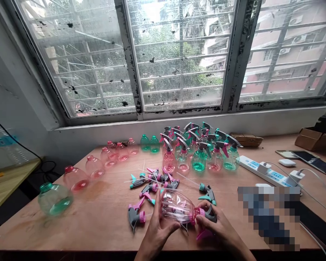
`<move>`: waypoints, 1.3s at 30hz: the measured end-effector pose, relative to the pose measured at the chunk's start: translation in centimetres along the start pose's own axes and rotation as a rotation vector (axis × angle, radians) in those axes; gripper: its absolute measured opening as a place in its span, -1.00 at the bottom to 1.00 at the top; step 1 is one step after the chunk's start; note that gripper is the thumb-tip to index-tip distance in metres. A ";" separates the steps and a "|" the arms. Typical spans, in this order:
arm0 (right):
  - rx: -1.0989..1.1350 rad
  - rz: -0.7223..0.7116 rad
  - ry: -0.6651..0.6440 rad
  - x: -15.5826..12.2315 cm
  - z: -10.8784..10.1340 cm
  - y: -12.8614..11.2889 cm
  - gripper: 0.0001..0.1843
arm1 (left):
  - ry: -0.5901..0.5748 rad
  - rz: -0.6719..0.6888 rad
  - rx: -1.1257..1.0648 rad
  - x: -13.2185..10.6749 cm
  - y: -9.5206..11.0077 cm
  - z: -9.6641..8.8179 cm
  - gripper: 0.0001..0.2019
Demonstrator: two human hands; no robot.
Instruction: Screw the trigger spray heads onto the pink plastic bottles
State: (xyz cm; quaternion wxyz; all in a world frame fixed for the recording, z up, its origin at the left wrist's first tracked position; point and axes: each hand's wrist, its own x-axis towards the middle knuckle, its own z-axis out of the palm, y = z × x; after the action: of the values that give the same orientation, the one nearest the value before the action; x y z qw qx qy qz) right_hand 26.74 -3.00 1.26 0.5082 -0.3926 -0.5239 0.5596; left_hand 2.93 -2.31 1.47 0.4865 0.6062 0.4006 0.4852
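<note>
A clear pink spray bottle (176, 206) lies sideways between my hands near the table's front edge. My left hand (161, 226) is wrapped around its base end. At the neck, the fingers of my right hand (213, 222) close on the pink collar of a grey and pink spray head (203, 214), which sits at the bottle's mouth. Whether it is fully screwed on I cannot tell. Just beyond the bottle lies a pile of loose spray heads (154, 181) with thin tubes. One grey and pink spray head (136, 216) lies left of my left hand.
Open pink bottles (95, 167) and a green bottle (54, 199) stand along the left. Several bottles with spray heads (198, 159) are grouped at the back. To the right are a power strip (270, 172), phones (315, 161), cables and a cardboard box (309, 139).
</note>
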 end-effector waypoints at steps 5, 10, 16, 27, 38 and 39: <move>0.031 0.002 0.009 0.2 0.0 0.3 -0.57 | -0.037 -0.014 -0.030 0.3 -0.6 -0.4 0.06; 0.064 0.005 0.054 0.3 0.1 0.6 -0.53 | -0.039 0.016 0.068 0.2 -0.4 -0.3 -0.02; 0.008 -0.009 0.052 0.3 0.3 0.6 -0.53 | -0.028 -0.022 0.003 0.1 0.3 -0.1 0.09; 0.010 -0.010 0.092 0.5 0.4 0.8 -0.51 | -0.008 0.025 0.062 0.5 -0.5 -0.4 -0.05; -0.023 -0.023 0.100 0.5 0.3 0.8 -0.52 | -0.041 -0.100 -0.056 0.3 -0.3 -0.4 -0.03; -0.023 -0.026 0.103 0.5 0.3 0.8 -0.52 | -0.035 -0.097 -0.050 0.4 -0.3 -0.4 -0.04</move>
State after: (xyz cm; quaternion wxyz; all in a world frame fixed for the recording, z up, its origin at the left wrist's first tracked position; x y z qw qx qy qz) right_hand 26.24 -2.48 0.56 0.5371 -0.4197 -0.5085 0.5262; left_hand 2.61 -1.79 1.25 0.5314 0.5820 0.4088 0.4601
